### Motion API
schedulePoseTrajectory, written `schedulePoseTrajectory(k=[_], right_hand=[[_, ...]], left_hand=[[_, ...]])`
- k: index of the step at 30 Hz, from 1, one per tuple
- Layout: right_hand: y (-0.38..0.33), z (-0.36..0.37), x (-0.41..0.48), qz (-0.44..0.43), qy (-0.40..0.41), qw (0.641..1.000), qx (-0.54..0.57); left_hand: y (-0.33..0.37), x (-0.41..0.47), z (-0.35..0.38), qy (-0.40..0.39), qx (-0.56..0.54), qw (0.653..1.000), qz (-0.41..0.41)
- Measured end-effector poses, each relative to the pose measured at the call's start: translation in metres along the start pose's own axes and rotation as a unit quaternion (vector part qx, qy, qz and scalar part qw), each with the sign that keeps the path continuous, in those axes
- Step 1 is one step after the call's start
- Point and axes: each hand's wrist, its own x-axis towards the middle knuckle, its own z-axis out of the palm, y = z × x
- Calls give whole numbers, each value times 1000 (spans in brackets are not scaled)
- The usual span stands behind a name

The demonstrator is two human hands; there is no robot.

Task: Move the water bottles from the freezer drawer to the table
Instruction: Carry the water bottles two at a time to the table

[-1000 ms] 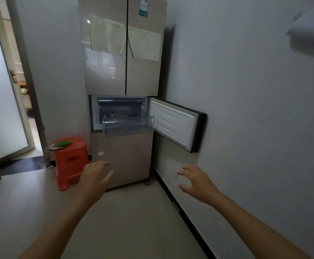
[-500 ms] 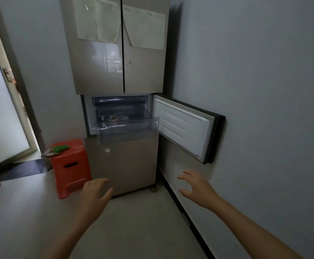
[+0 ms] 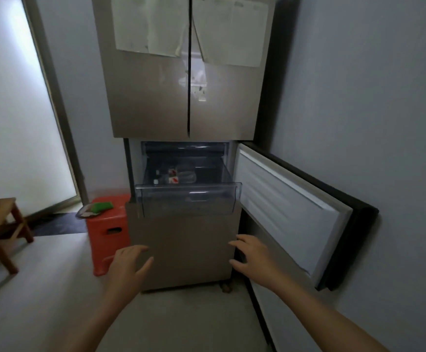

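Your left hand and right hand hover spread, empty, near the fridge; its freezer door juts open right, orange stool left.

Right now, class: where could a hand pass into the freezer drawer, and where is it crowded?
The pulled-out freezer drawer is open on top. Its right part, between the water bottles and the wall nearest the open door, looks bare. The left-middle is crowded with bottles.
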Motion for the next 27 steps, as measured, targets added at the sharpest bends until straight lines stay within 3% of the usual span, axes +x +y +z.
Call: schedulePoseTrajectory(k=[4,10,19,27], right_hand=[[10,15,61,-17,-9,1000,22],[11,30,171,-23,0,999,38],[19,40,317,21,-14,999,22],[37,66,364,43,-38,998,35]], left_hand=[[-19,36,10,45,36,998,-40],[-66,128,24,66,40,996,-32],[-101,284,48,38,34,999,-3],[-117,351,80,-32,58,997,40]])
